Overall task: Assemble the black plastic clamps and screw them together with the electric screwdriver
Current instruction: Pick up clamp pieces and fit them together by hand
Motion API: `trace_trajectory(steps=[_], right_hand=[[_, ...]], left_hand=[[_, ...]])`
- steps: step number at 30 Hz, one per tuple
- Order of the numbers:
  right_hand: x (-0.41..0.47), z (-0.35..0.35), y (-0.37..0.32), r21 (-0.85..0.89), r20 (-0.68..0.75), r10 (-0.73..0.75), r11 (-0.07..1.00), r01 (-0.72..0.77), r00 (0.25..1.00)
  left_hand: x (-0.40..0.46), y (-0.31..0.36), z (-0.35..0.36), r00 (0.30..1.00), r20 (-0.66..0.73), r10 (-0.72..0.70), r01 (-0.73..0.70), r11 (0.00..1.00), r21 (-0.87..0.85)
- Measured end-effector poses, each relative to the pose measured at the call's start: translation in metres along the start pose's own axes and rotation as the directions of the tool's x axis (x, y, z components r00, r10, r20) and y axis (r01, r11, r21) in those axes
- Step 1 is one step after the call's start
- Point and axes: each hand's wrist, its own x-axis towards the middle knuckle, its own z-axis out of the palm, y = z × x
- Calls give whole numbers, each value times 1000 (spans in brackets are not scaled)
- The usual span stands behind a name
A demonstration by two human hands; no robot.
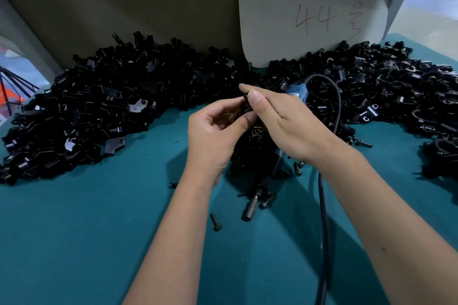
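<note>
Clamp piles ringed the table; both hands, left and right, pinched one small black clamp above the lying screwdriver.

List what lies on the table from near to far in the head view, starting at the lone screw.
Lone screw → screwdriver's socket tip → left hand → blue screwdriver body → card marked 44.

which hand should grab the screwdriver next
Right, probably. The electric screwdriver lies on the table directly beneath the right hand, with its cable along that forearm. The left hand sits farther off and pinches the clamp piece, so it can steady it.
</note>
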Motion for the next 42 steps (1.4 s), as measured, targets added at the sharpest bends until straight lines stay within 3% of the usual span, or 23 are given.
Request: trace_trajectory(steps=[3,11,18,23,26,28,30,31,34,36,39,42], right_hand=[[-1,0,-4,55,37,29,998,-31,999],[4,3,-9,-107,121,118,989,-105,986],[0,4,-19,-196,103,143,973,-121,984],[-1,6,-26,-204,89,147,971,-127,985],[-1,8,-32,-179,97,114,979,-95,989],[-1,10,-35,-213,22,84,974,-78,996],[-1,12,-38,-280,-8,36,959,-37,999],[-2,14,-41,-323,54,23,946,-5,998],[-8,29,-53,-412,395,59,903,119,917],[-15,46,-61,-437,532,81,879,191,843],[-24,68,-71,-437,655,110,862,256,747],[-24,72,-70,-443,682,119,852,278,721]], left_hand=[[1,1,-2,1000,-11,-15,16,1000,26],[1,4,-4,1000,-15,3,-1,995,99],[2,3,-2,998,-46,-34,36,999,41],[2,5,-3,1000,16,10,-12,994,109],[3,9,-9,999,-34,25,-20,991,135],[7,15,-19,991,-131,19,-6,995,103],[12,19,-39,957,-291,-13,30,998,55],[15,21,-51,927,-374,-39,57,998,38],[17,20,-86,804,-577,-145,198,980,30],[15,17,-102,704,-678,-209,278,961,-7],[16,15,-111,607,-743,-283,290,949,-125],[19,15,-107,616,-723,-312,283,945,-167]])
